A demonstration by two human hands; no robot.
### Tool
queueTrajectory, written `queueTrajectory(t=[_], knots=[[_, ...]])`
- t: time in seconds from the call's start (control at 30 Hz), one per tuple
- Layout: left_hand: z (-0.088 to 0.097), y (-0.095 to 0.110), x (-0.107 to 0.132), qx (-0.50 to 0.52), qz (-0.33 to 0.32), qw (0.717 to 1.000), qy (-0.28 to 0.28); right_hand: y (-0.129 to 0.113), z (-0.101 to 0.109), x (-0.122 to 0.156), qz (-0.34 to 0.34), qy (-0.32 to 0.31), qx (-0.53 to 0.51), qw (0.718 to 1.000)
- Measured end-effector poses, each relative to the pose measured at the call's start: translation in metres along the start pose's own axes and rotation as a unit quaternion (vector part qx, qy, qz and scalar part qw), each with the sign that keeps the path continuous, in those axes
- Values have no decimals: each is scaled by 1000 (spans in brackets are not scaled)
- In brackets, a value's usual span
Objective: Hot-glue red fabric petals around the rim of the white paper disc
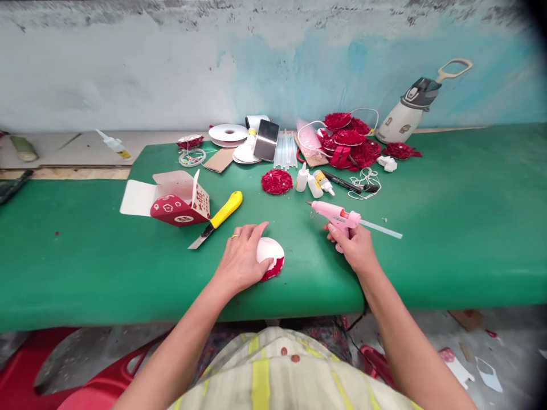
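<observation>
White disc under left grip, glue gun in right grip

The red-edged disc is laid flat on the green bench, partly covered by the left grip, whose thumb and forefinger are spread apart. The glue gun is clasped by the right grip's curled fingers. A yellow-handled knife is placed just beside the left grip. Beyond, a red rosette and small bottles are set out. An open carton is stood further left, its bottom hidden.

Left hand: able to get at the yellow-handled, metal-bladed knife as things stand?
Probably yes: the knife lies on the green tabletop just beyond the left hand, nothing visible between them. The hand touches a round white disc partly covered in red fabric, so would likely need to leave it.
</observation>
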State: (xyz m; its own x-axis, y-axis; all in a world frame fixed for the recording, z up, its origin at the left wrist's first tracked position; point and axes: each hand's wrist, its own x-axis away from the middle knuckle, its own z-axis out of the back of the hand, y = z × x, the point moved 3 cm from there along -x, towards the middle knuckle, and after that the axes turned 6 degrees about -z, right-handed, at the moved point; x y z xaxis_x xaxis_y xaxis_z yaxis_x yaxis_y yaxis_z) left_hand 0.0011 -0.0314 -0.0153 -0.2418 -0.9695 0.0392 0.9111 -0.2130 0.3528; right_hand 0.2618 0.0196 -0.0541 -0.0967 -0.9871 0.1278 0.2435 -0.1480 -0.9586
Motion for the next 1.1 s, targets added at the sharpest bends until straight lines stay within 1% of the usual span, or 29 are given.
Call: queueTrajectory(t=[0.17, 0.3, 0.4, 0.47, 0.5, 0.53, 0.57, 0.63, 0.67, 0.7, 0.73, 0.77, 0.8, 0.97, 1.1], knots=[[-1, -2, 0, 9, 3, 1000, -12, -3, -3, 5, 2, 1, 6, 1000], [1, -1, 1, 28, 12, 1000, -4, -5, -5, 7, -5, 5, 3, 1000], [3, -7, -1, 84, 23, 996, 15, -2, -5, 7, -10, 3, -3, 1000], [3, -18, -3, 164, 41, 985, 43, 1, -5, 6, -6, 1, -5, 1000], [3, -25, -3, 216, 59, 972, 67, 2, -5, 5, -2, 1, -6, 1000], [2, -34, -2, 270, 84, 954, 97, 3, -5, 5, 4, 0, -6, 1000], [1, -42, -1, 324, 110, 930, 135, 4, -5, 4, 12, -2, -6, 1000], [-1, -57, 3, 425, 159, 861, 227, 5, -6, 3, 27, -2, -1, 1000], [-2, -61, 5, 471, 169, 826, 260, 4, -6, 3, 34, -2, 3, 999], [-2, -64, 6, 507, 175, 794, 284, 3, -7, 3, 39, 0, 8, 999], [-3, -65, 8, 534, 175, 772, 299, 2, -8, 3, 44, 3, 15, 999], [-3, -65, 8, 550, 173, 758, 306, 1, -9, 3, 49, 7, 23, 999], [-2, -65, 9, 557, 171, 751, 311, 0, -9, 3, 53, 14, 31, 998], [-1, -62, 11, 567, 155, 744, 318, 0, -12, -1, 67, 45, 78, 994], [-2, -64, 9, 588, 128, 738, 307, 1, -12, -12, 65, 55, 120, 989]])
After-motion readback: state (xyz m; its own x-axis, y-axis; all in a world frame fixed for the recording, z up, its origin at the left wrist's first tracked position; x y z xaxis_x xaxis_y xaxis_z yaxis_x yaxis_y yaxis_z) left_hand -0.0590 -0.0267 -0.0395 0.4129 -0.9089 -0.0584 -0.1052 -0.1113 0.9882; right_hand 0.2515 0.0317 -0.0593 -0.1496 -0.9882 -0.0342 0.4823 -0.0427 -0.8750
